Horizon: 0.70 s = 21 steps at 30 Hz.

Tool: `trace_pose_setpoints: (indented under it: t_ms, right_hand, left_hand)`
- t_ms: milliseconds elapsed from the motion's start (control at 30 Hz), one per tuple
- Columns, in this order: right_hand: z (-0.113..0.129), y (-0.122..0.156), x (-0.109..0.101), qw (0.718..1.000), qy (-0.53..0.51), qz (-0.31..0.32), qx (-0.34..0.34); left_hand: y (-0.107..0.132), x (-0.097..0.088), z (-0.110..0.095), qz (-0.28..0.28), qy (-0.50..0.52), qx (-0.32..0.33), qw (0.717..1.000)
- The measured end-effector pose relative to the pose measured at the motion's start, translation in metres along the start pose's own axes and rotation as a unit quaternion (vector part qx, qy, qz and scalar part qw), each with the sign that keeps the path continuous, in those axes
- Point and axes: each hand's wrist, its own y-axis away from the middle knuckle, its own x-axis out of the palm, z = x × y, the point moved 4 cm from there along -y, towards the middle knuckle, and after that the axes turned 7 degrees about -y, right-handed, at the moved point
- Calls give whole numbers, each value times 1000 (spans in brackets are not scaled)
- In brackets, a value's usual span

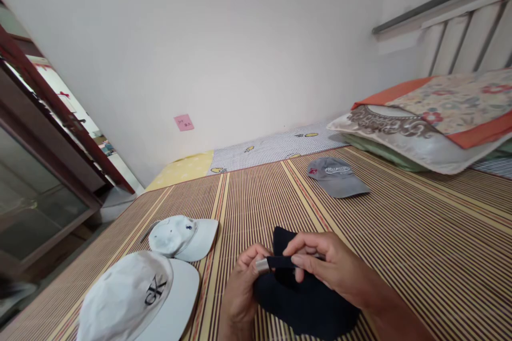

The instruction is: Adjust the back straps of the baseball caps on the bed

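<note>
A dark navy cap [308, 306] lies in front of me with its back strap raised between my hands. My left hand [244, 282] pinches the silver metal buckle [262, 265] at the strap's left end. With thumb and fingers, my right hand [324, 261] grips the dark fabric strap [281, 261] a little to the right of the buckle. Part of the cap is hidden behind my right hand and wrist. To the left sit a large white cap [120, 295] with black letters and a smaller pale cap [174, 237], both apart from my hands.
A grey cap [338, 176] rests farther back on the striped bamboo mat [256, 202]. Pillows [436, 133] are piled at the back right, below a railing. Behind the mat stands a white wall with a pink note [184, 122]; a doorway opens at the left.
</note>
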Motion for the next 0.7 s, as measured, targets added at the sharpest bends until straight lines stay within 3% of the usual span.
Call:
trace_pose_setpoints:
  t_ms: [533, 700]
  right_hand:
    - [9, 1, 8, 1000, 10, 10, 12]
    - [13, 0, 16, 1000, 1, 17, 10]
  left_hand:
    - [-1, 0, 6, 48, -15, 1, 999]
    - [-2, 9, 5, 59, -28, -30, 997]
